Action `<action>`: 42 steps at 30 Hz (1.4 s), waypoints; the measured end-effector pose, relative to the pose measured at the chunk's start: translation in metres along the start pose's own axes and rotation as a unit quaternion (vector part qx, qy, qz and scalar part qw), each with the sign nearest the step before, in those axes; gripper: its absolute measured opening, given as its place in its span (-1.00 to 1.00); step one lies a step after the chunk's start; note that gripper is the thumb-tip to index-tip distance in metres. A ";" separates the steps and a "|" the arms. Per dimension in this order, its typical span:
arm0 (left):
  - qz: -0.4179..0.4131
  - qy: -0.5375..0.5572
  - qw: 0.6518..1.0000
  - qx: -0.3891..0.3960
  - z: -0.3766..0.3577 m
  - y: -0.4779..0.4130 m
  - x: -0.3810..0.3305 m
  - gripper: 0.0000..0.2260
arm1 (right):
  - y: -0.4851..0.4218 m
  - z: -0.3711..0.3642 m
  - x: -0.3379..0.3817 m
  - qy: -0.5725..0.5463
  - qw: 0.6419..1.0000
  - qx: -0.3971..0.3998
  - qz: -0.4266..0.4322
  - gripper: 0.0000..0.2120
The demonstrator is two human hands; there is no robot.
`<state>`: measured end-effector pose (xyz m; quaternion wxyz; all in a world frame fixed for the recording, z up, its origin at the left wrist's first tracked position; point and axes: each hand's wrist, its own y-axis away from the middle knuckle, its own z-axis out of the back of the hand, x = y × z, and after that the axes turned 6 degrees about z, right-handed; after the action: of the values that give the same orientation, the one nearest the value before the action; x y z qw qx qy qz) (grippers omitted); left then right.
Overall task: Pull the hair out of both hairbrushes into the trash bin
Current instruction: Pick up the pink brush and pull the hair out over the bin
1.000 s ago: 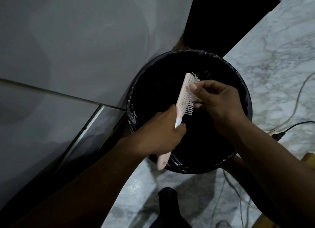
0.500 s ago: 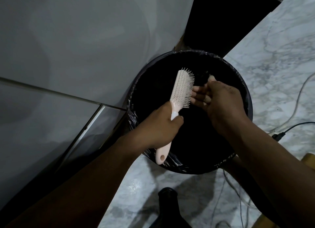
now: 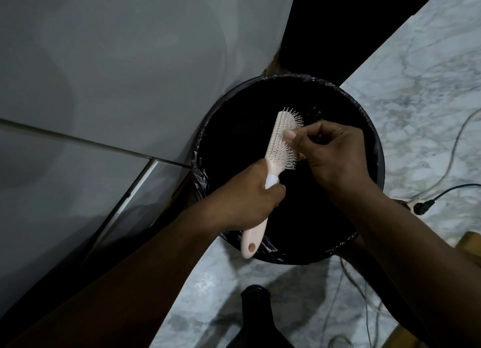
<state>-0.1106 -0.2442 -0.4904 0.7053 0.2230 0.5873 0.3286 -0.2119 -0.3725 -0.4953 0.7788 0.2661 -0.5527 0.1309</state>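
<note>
A pale pink hairbrush [image 3: 276, 142] is held over the round trash bin [image 3: 374, 149], which is lined with a black bag. My left hand [image 3: 247, 199] is wrapped around the brush's handle, whose end with a hole sticks out below the fist. The bristles face right. My right hand [image 3: 330, 152] has thumb and fingers pinched in the bristles at the middle of the brush head. Any hair between the fingers is too fine and dark to make out. A second hairbrush is not in view.
The bin stands on a white marbled floor [image 3: 429, 92] against a grey wall [image 3: 117, 74]. Cables and a plug [image 3: 423, 207] lie to the right of the bin. A dark bottle-like top [image 3: 256, 298] stands near the bottom edge.
My right hand moved back onto the bristles after pulling away to the right. The brush turned slightly in my left hand, showing more of the handle end.
</note>
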 end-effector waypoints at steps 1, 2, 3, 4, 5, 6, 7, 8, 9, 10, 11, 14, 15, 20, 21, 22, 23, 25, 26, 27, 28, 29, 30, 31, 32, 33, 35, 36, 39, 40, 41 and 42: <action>0.000 0.001 1.000 -0.002 -0.001 -0.001 0.000 -0.71 | 0.000 0.000 -0.001 0.016 1.000 -0.007 -0.002 -0.88; 0.000 0.002 1.000 -0.008 -0.001 -0.001 0.000 -0.72 | 0.000 0.000 -0.002 0.031 0.999 -0.015 -0.006 -0.85; -0.002 0.005 1.000 -0.017 -0.002 -0.001 0.000 -0.76 | -0.001 0.001 -0.003 0.030 0.999 -0.026 -0.016 -0.83; -0.003 0.008 0.999 -0.032 -0.002 -0.001 0.001 -0.79 | -0.003 0.001 -0.002 0.000 0.999 -0.038 -0.032 -0.81; 0.000 0.012 0.999 -0.052 -0.001 -0.003 0.002 -0.77 | -0.004 0.002 0.000 -0.051 0.996 -0.048 -0.052 -0.79; 0.006 0.017 0.997 -0.074 0.000 -0.003 0.004 -0.72 | -0.005 0.003 0.003 -0.094 0.992 -0.056 -0.069 -0.77; 0.015 0.024 0.995 -0.094 0.002 -0.004 0.005 -0.65 | -0.006 0.005 0.005 -0.112 0.988 -0.062 -0.080 -0.74; 0.027 0.033 0.992 -0.116 0.004 -0.004 0.005 -0.58 | -0.005 0.005 0.007 -0.112 0.987 -0.068 -0.091 -0.69; 0.038 0.045 0.990 -0.132 0.006 -0.003 0.005 -0.52 | -0.004 0.005 0.009 -0.101 0.987 -0.075 -0.101 -0.62; 0.047 0.053 0.987 -0.141 0.007 -0.003 0.005 -0.50 | -0.003 0.006 0.010 -0.088 0.987 -0.082 -0.109 -0.55; 0.051 0.056 0.987 -0.144 0.007 -0.002 0.004 -0.50 | -0.002 0.005 0.011 -0.079 0.987 -0.085 -0.112 -0.50; 0.052 0.037 0.989 -0.134 0.004 -0.001 0.003 -0.54 | 0.001 0.003 0.014 -0.056 0.995 -0.041 -0.065 -0.64; 0.049 0.028 0.990 -0.126 0.003 -0.001 0.002 -0.56 | 0.002 0.001 0.013 -0.031 0.999 -0.011 -0.037 -0.65; 0.021 -0.016 0.995 -0.100 0.000 0.002 -0.001 -0.65 | 0.001 -0.004 0.010 -0.035 0.998 0.044 0.011 -0.61; 0.011 -0.022 0.995 -0.097 0.000 0.002 -0.002 -0.64 | -0.001 -0.003 0.011 -0.033 0.999 0.026 0.019 -0.69; 0.005 -0.029 0.995 -0.094 -0.001 0.003 -0.003 -0.63 | -0.002 -0.002 0.011 -0.031 0.999 0.007 0.024 -0.78; 0.001 -0.037 0.995 -0.092 -0.002 0.004 -0.004 -0.62 | -0.003 -0.002 0.010 -0.034 0.999 -0.009 0.031 -0.86; -0.004 -0.053 0.995 -0.089 -0.003 0.005 -0.005 -0.61 | -0.004 -0.002 0.008 -0.051 0.997 -0.037 0.038 -0.91; -0.005 -0.056 0.995 -0.086 -0.003 0.006 -0.005 -0.61 | -0.004 -0.002 0.007 -0.055 0.997 -0.049 0.038 -0.87; -0.007 -0.059 0.995 -0.084 -0.003 0.006 -0.005 -0.61 | -0.004 -0.002 0.006 -0.052 0.996 -0.058 0.035 -0.85; -0.007 -0.064 0.994 -0.083 -0.002 0.006 -0.005 -0.61 | -0.003 -0.001 0.006 -0.047 0.996 -0.065 0.027 -0.84; -0.008 -0.071 0.994 -0.084 -0.002 0.006 -0.004 -0.60 | -0.004 -0.001 0.005 -0.042 0.997 -0.069 0.018 -0.84; -0.008 -0.078 0.993 -0.084 -0.001 0.006 -0.005 -0.60 | -0.004 -0.001 0.006 -0.042 0.996 -0.072 0.007 -0.85; -0.009 -0.085 0.993 -0.086 -0.001 0.006 -0.004 -0.60 | -0.004 0.000 0.005 -0.046 0.996 -0.074 -0.006 -0.85; -0.009 -0.092 0.992 -0.088 0.000 0.006 -0.004 -0.61 | -0.005 0.000 0.004 -0.056 0.995 -0.072 -0.025 -0.84; -0.008 -0.100 0.991 -0.092 0.001 0.006 -0.003 -0.63 | -0.006 0.000 0.003 -0.072 0.994 -0.066 -0.050 -0.82; 0.000 -0.120 0.988 -0.102 0.002 0.006 0.000 -0.67 | -0.006 -0.001 0.001 -0.128 0.984 -0.047 -0.117 -0.78; 0.007 -0.125 0.987 -0.104 0.003 0.006 0.001 -0.70 | -0.006 -0.002 0.002 -0.160 0.975 -0.041 -0.150 -0.77; 0.020 -0.133 0.986 -0.102 0.004 0.005 0.003 -0.71 | -0.008 -0.002 0.000 -0.193 0.954 -0.068 -0.219 -0.70; 0.021 -0.140 0.985 -0.100 0.004 0.005 0.003 -0.71 | -0.008 -0.001 0.001 -0.180 0.952 -0.087 -0.233 -0.65; 0.022 -0.146 0.984 -0.098 0.003 0.006 0.003 -0.70 | -0.009 -0.001 -0.001 -0.160 0.951 -0.105 -0.242 -0.60; 0.022 -0.149 0.984 -0.095 0.003 0.006 0.003 -0.70 | -0.009 -0.001 0.000 -0.143 0.952 -0.117 -0.245 -0.57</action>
<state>-0.1090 -0.2373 -0.4876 0.7954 0.2150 0.4365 0.3614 -0.2071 -0.3798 -0.4984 0.7255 0.3161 -0.5874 -0.1694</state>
